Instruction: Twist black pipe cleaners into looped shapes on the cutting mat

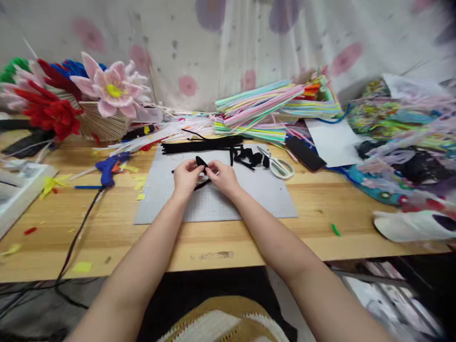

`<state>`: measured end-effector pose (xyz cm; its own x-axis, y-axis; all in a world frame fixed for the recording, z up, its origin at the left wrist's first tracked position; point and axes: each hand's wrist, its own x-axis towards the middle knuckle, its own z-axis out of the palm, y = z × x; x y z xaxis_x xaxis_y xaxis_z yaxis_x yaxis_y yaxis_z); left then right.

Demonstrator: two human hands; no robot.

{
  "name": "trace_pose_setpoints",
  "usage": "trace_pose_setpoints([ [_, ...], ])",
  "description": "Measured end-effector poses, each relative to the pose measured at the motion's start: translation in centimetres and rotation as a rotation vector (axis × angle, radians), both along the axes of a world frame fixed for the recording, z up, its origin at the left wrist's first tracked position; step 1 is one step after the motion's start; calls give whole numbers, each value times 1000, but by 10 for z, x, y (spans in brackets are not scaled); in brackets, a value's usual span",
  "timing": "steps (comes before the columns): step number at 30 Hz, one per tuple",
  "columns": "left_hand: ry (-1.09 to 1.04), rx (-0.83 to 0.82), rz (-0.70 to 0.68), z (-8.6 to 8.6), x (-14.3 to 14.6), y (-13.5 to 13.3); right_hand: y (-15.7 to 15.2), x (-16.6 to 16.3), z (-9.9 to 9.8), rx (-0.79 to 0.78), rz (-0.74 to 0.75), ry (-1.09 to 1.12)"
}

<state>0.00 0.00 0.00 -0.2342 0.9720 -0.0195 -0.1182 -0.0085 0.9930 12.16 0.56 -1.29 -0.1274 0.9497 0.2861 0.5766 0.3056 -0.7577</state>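
Observation:
Over the grey cutting mat (156, 199), my left hand (185, 176) and my right hand (224, 176) meet, fingers closed on one black fuzzy piece (201, 162) that looks like bent pipe cleaner. Its pointed tip sticks up between the fingertips; part of it is hidden by them. A black strand (202, 185) shows just below the hands. Behind them lies a bundle of black pipe cleaners (203, 144). Curled black pieces (246, 156) rest to the right of the bundle, beside scissors (280, 166) with white handles.
A blue glue gun (109, 168) with a cord lies left of the mat. Pink and red fuzzy flowers (114, 90) stand at the back left. Pastel pipe cleaners (256, 104) are piled behind. A dark phone-like slab (305, 153) and white paper (335, 140) lie right.

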Motion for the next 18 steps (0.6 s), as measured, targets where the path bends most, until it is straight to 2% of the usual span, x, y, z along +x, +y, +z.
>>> trace_pose_setpoints([
  [6,7,22,-46,-4,-2,1,5,3,-2,-129,123,140],
  [12,84,28,-62,-1,0,-2,1,3,1,-55,12,129],
  [15,82,27,-108,5,-2,-4,4,5,1,-146,167,284],
  [18,-34,-6,-61,11,-8,-3,6,6,0,-283,335,453],
])
